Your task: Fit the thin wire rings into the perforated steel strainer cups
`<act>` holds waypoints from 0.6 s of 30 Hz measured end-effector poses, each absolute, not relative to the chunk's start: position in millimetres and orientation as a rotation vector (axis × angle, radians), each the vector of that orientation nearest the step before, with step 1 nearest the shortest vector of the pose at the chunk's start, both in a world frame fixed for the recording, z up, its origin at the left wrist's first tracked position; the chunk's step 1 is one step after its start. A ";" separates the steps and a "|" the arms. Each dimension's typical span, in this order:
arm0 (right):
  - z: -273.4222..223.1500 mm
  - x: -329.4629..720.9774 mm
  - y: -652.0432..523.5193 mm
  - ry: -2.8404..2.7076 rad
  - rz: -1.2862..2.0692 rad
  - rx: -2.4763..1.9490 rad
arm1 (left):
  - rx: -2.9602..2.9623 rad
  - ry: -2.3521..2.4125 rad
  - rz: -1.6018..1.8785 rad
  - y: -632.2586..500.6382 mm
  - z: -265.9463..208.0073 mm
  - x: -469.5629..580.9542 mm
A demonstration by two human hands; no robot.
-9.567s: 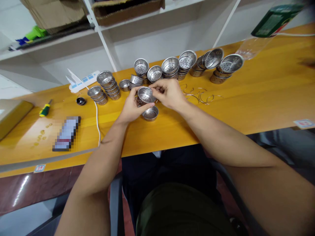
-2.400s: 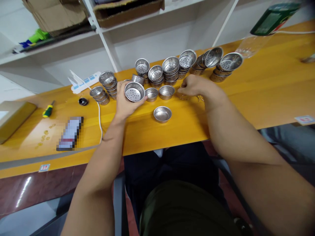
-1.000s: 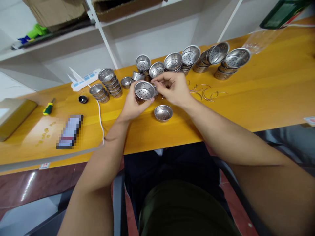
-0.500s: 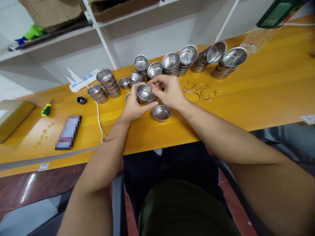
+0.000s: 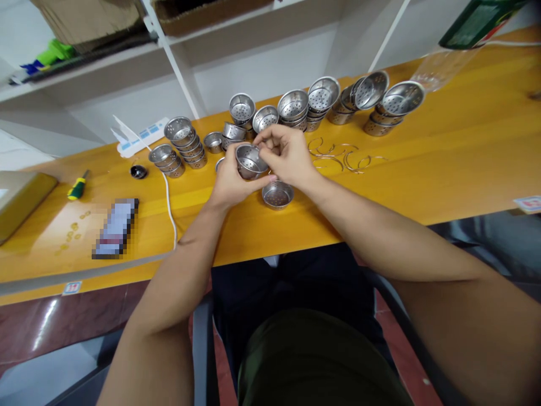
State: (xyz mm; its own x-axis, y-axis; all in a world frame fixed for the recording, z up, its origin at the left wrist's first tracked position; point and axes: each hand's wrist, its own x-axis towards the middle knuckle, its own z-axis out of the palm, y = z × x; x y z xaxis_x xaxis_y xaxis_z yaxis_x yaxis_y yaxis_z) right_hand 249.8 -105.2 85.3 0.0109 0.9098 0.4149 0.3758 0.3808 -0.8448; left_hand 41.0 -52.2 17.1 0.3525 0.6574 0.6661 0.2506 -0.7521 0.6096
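Observation:
My left hand (image 5: 230, 183) is wrapped round a small perforated metal strainer basket (image 5: 250, 160), its open top tilted toward me. At the basket's right rim my right hand (image 5: 286, 155) is closed in a pinch; what lies between the fingertips is too small to make out. Another strainer basket (image 5: 278, 195) stands upright on the table just below my hands. Several thin curved wires (image 5: 333, 155) lie loose to the right of my right hand. Behind my hands are stacked strainer baskets (image 5: 293, 106), with a further stack (image 5: 181, 132) to the left.
A white cable (image 5: 169, 211) runs across the yellow table (image 5: 406, 197) from a power strip (image 5: 143, 135). To the left are a phone (image 5: 115, 228), a screwdriver (image 5: 78, 186), a small black round object (image 5: 138, 171) and a box (image 5: 25, 200). A plastic bottle (image 5: 448, 65) stands at the far right.
My left hand and the held basket have shifted slightly right, and my right hand slightly up and left. The basket on the table stays put, its back rim now partly covered.

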 end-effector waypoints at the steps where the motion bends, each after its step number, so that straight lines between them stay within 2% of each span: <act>1: 84.9 250.1 -104.2 -1.574 0.637 -1.162 | 2.199 0.806 1.367 -53.3 17.8 41.4; 4: 86.7 256.1 -102.7 -1.575 0.713 -1.088 | 2.146 0.802 1.367 -53.3 19.1 40.0; 10: 98.4 282.0 -101.1 -1.709 1.132 -0.702 | 2.094 0.657 1.306 -45.3 19.6 31.4; 18: 93.1 273.5 -98.8 -1.656 1.118 -0.704 | 2.143 0.710 1.256 -44.0 16.5 31.0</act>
